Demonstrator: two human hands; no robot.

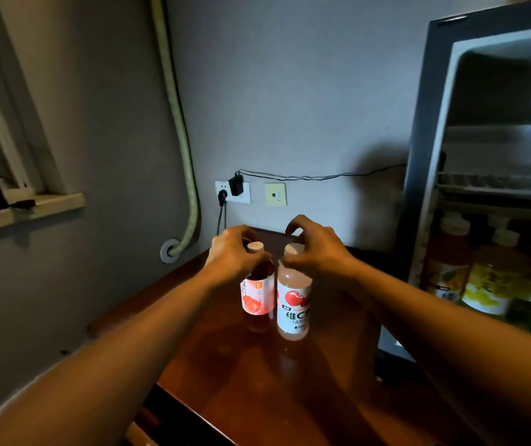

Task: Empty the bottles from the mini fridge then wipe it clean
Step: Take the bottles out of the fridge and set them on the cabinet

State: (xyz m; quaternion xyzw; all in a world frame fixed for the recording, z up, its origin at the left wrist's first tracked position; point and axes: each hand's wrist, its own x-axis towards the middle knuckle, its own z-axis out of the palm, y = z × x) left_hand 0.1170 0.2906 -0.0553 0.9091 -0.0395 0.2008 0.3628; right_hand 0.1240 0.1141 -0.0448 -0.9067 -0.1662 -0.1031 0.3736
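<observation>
The left hand (233, 252) curls over the top of a dark red juice bottle (257, 284), its fingers arched around the neck and white cap; whether they press the bottle or hover just off it cannot be told. The right hand (317, 249) does the same over a pale pink bottle (293, 300), thumb at the shoulder of the bottle and fingers bent above the white cap; here too, contact is unclear.

Both bottles stand upright below the hands on a reddish-brown wooden table (257, 381), the pink one just to the right of the dark red one, almost touching. The dark red bottle carries a pink and white label with a fruit picture; the pale one shows a red apple and printed characters.

To the right of the right hand stands the mini fridge (482, 156) with its door open. On its lower level, below a wire shelf (499, 185), more bottles (489, 278) stand upright with white caps, one orange, one yellow, and something green at the edge of view.

Beyond the hands, on the grey wall, sit a power socket (233, 191) with a black adapter and cable, and a yellowish wall plate (276, 194). A pale hose (177, 117) runs down the wall to the left of the left hand.
</observation>
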